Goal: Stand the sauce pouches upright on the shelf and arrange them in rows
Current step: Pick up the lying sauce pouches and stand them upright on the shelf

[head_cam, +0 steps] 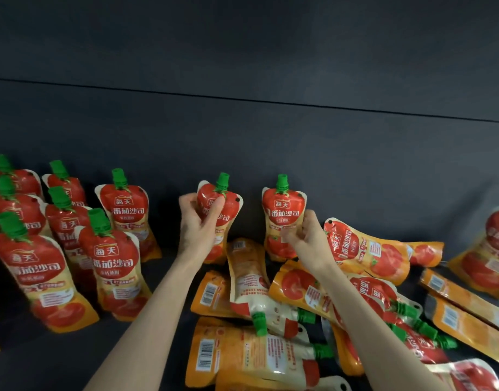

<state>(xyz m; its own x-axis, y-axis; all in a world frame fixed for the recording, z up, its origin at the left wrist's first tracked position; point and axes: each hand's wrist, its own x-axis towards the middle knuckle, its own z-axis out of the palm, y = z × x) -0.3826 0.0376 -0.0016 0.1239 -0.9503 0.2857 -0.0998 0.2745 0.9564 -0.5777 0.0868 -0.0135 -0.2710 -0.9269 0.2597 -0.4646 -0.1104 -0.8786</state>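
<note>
The left hand (199, 225) curls fingers and thumb round the upper body of a red-and-orange glossy plastic sauce pouch (228, 206) with a green screw cap, holding it upright near the back of the dark matte shelf (158, 348). The right hand (309, 235) pinches the right edge of a second matching pouch (282, 210), upright just beside the first. More standing pouches (112, 258) form rows at the left (caps up). A heap of lying pouches (256, 348) sprawls at the front right.

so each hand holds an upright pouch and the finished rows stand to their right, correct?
No. In the head view the finished rows stand to their left; lying pouches fill the right. Each hand does hold one: left hand on the left upright pouch, right hand on the right upright pouch.
</note>
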